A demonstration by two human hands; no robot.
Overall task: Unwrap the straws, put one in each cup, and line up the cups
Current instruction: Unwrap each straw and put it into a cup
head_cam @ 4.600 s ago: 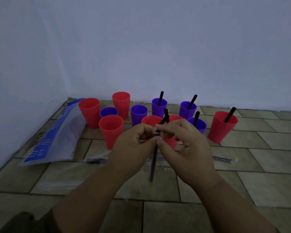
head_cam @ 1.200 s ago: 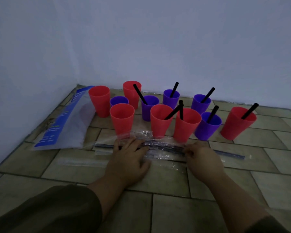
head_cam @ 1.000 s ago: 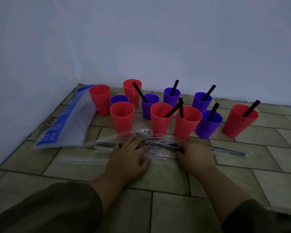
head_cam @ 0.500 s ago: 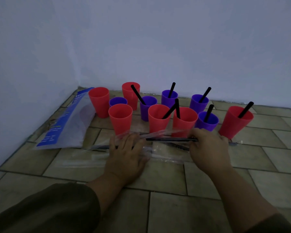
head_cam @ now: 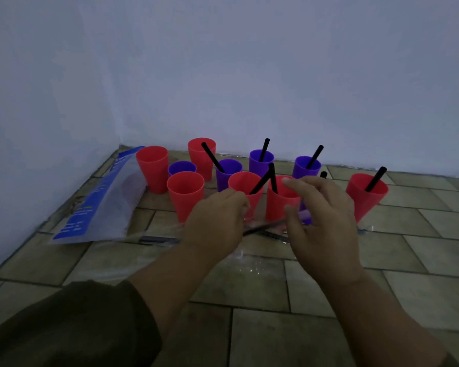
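Observation:
Red and purple cups stand clustered on the tiled floor near the wall. Black straws stick out of several, such as the right red cup [head_cam: 366, 192] and a purple cup [head_cam: 228, 172]. The front left red cup [head_cam: 185, 193], the left red cup [head_cam: 152, 168] and a small purple cup [head_cam: 182, 168] hold none. My left hand [head_cam: 217, 221] and right hand [head_cam: 323, 221] are raised just in front of the cups with a wrapped black straw [head_cam: 265, 227] between them. The left grips one end with curled fingers. The right thumb pinches the other end, its index finger stretched out.
A blue and white plastic bag [head_cam: 98, 205] lies at the left by the side wall. Clear wrappers [head_cam: 252, 260] and more wrapped straws [head_cam: 159, 239] lie on the floor under my hands. The back wall stands close behind the cups.
My left hand has lifted off the wrappers it pressed flat. Both hands have risen from the floor toward the cups, now holding one wrapped straw between them.

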